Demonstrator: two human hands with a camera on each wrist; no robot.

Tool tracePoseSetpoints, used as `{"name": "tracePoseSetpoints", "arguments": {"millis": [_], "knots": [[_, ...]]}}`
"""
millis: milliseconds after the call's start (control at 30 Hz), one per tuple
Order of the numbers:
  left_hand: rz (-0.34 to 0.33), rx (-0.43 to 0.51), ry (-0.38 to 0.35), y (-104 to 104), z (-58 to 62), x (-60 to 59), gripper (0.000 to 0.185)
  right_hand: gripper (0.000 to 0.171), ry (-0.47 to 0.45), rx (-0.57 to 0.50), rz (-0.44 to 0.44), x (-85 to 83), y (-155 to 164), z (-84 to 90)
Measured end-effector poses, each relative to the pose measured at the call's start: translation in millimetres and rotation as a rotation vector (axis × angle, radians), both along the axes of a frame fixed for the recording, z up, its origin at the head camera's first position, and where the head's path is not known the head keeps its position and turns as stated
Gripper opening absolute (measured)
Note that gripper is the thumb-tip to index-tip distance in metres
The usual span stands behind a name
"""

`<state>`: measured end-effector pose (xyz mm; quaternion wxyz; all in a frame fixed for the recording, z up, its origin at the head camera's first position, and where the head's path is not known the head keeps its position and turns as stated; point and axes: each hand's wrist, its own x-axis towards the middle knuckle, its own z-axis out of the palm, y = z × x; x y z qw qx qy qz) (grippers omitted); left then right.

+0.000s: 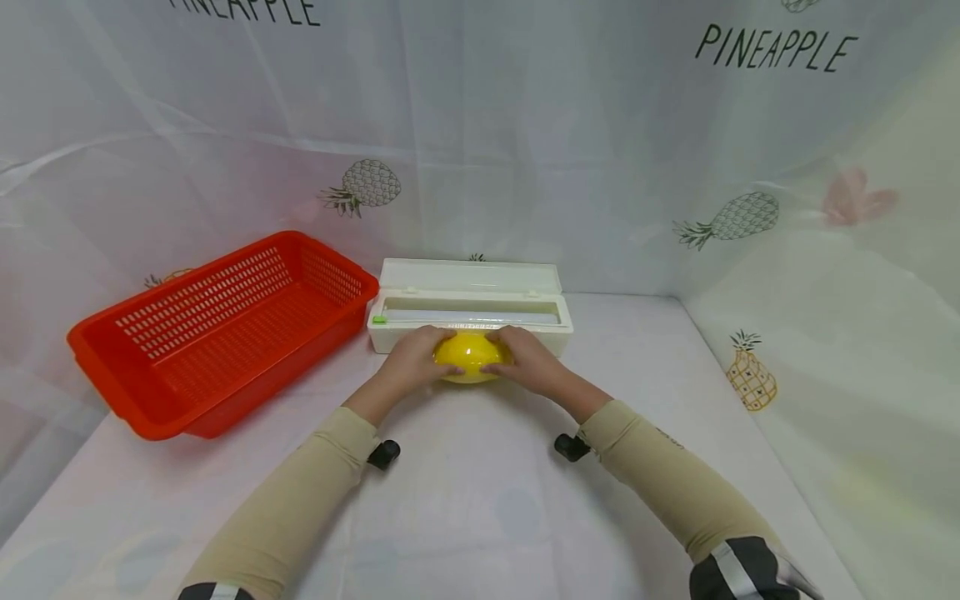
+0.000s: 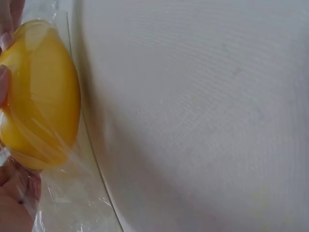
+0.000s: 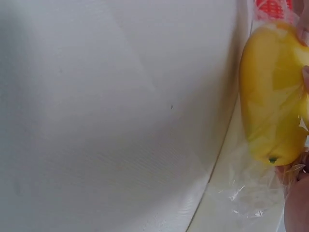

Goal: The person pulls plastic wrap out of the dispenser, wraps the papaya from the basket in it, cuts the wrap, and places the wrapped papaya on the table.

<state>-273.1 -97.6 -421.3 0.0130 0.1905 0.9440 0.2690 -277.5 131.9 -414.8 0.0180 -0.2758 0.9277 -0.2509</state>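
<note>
Left hand: I see my left hand (image 1: 408, 360) curled round the yellow mango (image 1: 471, 356) from its 9 o'clock side.
Right hand: my right hand (image 1: 527, 358) clasps the mango from 3 o'clock.
Mango: on the white table (image 1: 480, 492), between both palms, under clear cling film (image 2: 72, 193).
Dispenser: an open white cling-film box (image 1: 470, 310) touches my fingertips at 12 o'clock.
Basket: a red basket (image 1: 225, 329) lies at 9 o'clock of the box.
</note>
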Motion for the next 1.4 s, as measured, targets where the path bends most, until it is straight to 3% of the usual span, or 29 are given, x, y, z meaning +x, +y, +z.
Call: {"name": "tracePoseSetpoints", "arguments": {"millis": [400, 567, 700, 933, 1167, 1400], "knots": [[-0.024, 0.008, -0.005, -1, 0.4, 4.6, 0.060, 0.048, -0.059, -0.101, -0.002, 7.0, -2, -9.9], [0.021, 0.076, -0.030, 0, 3.4, 5.5, 0.058, 0.054, -0.056, -0.083, 0.005, 6.8, -4, -8.4], [0.061, 0.126, -0.015, 0, 3.2, 6.5, 0.057, 0.064, 0.001, -0.025, -0.003, 4.0, -8, -7.2], [0.118, 0.125, 0.007, 2, 0.1, 8.7, 0.063, 0.067, 0.076, 0.013, -0.037, 7.5, -8, -6.4], [0.172, 0.081, 0.049, 2, -2.2, 11.4, 0.063, 0.068, 0.266, 0.165, -0.055, 12.9, -12, -3.4], [0.131, 0.041, -0.008, 0, 1.7, 16.2, 0.072, 0.078, 0.142, 0.158, -0.102, 12.8, -18, -3.1]]}}
